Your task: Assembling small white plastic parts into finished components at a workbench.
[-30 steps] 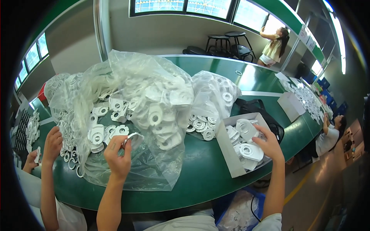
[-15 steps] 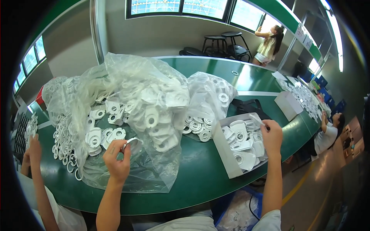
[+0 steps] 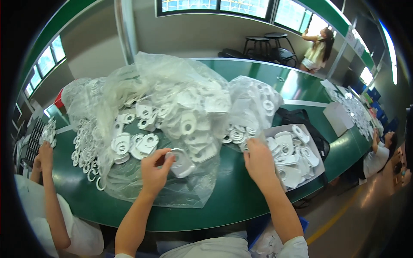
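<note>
Between the thumb and fingers of my left hand (image 3: 155,171) is a white plastic plate with a round hole (image 3: 183,163), tilted with its face toward me. Beneath it a large clear plastic bag (image 3: 172,198) lies spread, with many similar white plates (image 3: 188,124) in and on it. My right hand (image 3: 259,160) is at the near edge of a pile of white rings (image 3: 235,133) by a smaller clear bag (image 3: 254,96). Its fingers are bent together, and the fingertips are partly hidden. Right of that hand stands an open box (image 3: 320,165) filled with white plates (image 3: 292,160).
Loose white rings (image 3: 84,150) lie on the green table (image 3: 236,189) at left. Beside me on the left, a co-worker's hands (image 3: 44,157) handle white parts. A black bag (image 3: 316,135) sits behind the box, and a small carton (image 3: 337,118) stands farther right.
My right hand has left the box, where it held a white part, and moved left to the rings. In my left hand the plate has turned from edge-on to face-on. The view has shifted.
</note>
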Available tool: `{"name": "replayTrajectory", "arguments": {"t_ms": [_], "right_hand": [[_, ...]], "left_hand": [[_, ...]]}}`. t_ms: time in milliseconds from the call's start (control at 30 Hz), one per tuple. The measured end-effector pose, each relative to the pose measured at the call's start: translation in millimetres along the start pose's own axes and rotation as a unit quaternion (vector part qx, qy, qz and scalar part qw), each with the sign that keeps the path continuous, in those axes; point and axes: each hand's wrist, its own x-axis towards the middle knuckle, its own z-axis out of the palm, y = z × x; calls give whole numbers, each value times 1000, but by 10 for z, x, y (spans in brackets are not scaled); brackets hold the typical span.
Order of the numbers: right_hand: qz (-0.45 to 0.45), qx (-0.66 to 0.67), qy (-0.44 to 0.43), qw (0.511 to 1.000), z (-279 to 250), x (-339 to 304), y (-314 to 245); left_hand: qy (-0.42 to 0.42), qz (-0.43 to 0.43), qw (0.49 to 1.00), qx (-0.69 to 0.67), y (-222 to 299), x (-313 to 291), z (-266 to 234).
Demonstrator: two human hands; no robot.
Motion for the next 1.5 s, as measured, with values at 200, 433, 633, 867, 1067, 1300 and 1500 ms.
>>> {"name": "replayTrajectory", "arguments": {"t_ms": [200, 433, 633, 867, 1067, 1300, 1500], "right_hand": [[50, -78, -14, 996, 266, 205, 153], [-21, 148, 43, 988, -81, 165, -238], [-272, 262, 78, 923, 194, -66, -1037], [-269, 244, 18, 931, 363, -126, -958], [-12, 601, -124, 790, 701, -84, -1048], [98, 670, -302, 671, 664, -136, -1139], [115, 689, -314, 643, 684, -169, -1173]], "left_hand": [[-110, -125, 979, -119, -45, 46, 62], [-164, -200, 943, -210, 44, 29, 44], [-186, -236, 911, -281, -87, -29, 81], [-197, -217, 892, -345, -69, 21, 83], [-136, -152, 933, -295, 115, -2, 20], [58, 81, 986, 135, 351, -365, -523], [344, -45, 869, 354, -280, -875, -1905]]}}
